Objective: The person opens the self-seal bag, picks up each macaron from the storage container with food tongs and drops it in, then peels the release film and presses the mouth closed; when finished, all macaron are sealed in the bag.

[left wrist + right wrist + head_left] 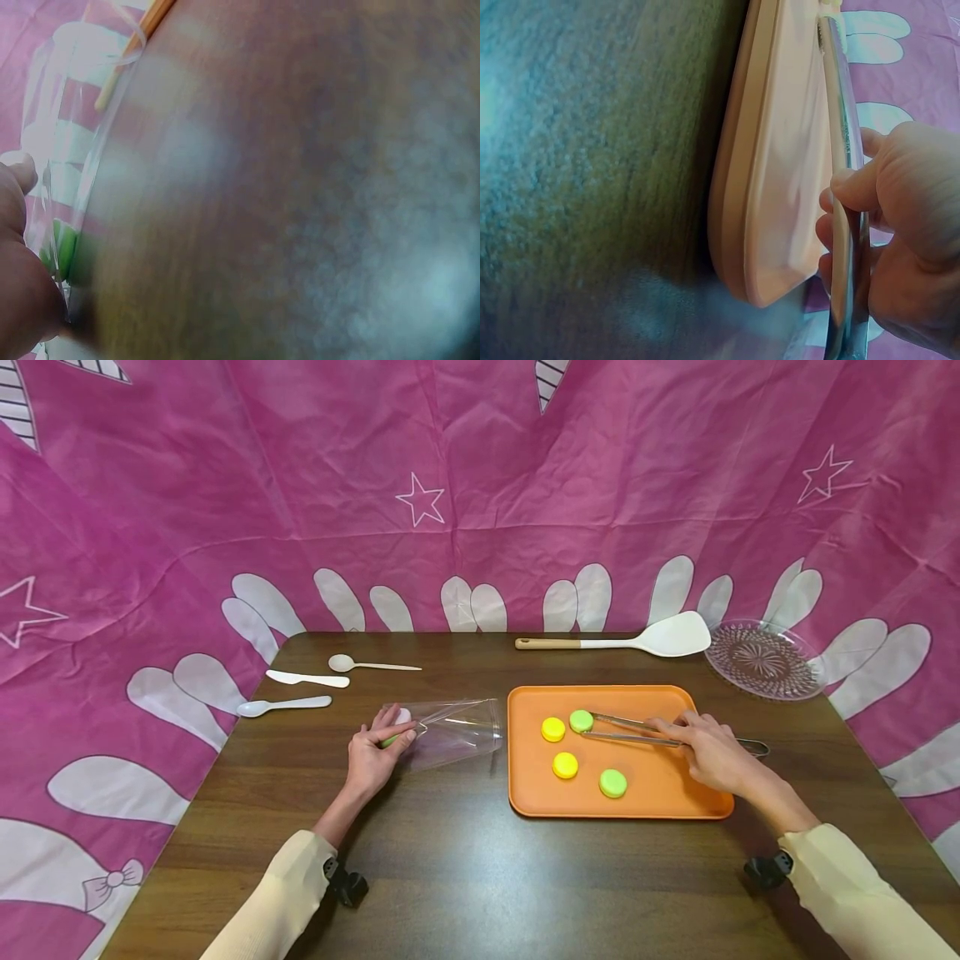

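Observation:
My left hand (pixel 375 752) grips the closed end of a clear plastic bag (pixel 461 732), which lies on its side with its mouth toward the tray. A green macaron (pixel 66 247) shows through the plastic beside the thumb, and something white sits there too, partly covered by fingers. My right hand (pixel 708 747) holds metal tongs (pixel 846 150) between thumb and fingers. The tongs' tips reach either side of a green macaron (pixel 581 721) on the orange tray (pixel 660 793). Two yellow macarons (pixel 552 729) and another green macaron (pixel 612 783) lie nearby on the tray.
Left of the bag lie a long-handled spoon (pixel 342 663), a white knife (pixel 307 679) and a white spoon (pixel 255 708). A white spatula (pixel 675 635) with a wooden handle lies behind the tray. A clear patterned plate (pixel 765 660) stands at the back right.

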A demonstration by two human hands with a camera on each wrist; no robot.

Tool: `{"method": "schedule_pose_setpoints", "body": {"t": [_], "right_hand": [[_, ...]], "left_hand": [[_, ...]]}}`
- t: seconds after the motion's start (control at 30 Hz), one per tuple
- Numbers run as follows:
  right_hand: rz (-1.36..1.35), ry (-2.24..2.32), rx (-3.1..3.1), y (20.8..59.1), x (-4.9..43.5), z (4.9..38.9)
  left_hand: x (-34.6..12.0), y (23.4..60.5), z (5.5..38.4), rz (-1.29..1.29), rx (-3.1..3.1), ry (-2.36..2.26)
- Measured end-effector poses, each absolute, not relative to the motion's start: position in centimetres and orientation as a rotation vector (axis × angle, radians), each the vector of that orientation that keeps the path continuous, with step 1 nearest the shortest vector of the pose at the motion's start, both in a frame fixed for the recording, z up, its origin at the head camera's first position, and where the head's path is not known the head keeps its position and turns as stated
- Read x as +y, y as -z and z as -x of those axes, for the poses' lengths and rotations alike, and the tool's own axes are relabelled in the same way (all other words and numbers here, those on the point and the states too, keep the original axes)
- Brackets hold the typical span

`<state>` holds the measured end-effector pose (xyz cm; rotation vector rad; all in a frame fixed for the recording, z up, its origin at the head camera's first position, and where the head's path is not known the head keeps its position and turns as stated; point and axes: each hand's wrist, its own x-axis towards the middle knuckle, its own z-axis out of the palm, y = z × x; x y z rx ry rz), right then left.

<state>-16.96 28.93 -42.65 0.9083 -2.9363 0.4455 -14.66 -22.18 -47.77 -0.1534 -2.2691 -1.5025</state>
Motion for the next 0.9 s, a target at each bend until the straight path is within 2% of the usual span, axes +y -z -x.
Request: {"method": "schedule_pose_setpoints", "body": {"t": [0.6, 0.73, 0.9], "right_hand": [[-0.941, -0.484, -2.884, 42.4, 28.7, 17.0], [-0.949, -0.478, -2.877, 42.3, 28.4, 17.0], [-0.948, -0.502, -2.875, 41.9, 27.9, 17.0]], "left_hand": [[-22.3, 48.0, 14.8, 0.151, -2.271, 1.498], [-21.7, 46.5, 14.0, 0.16, -2.278, 1.49], [-21.8, 46.9, 14.2, 0.159, -2.279, 1.497]]}}
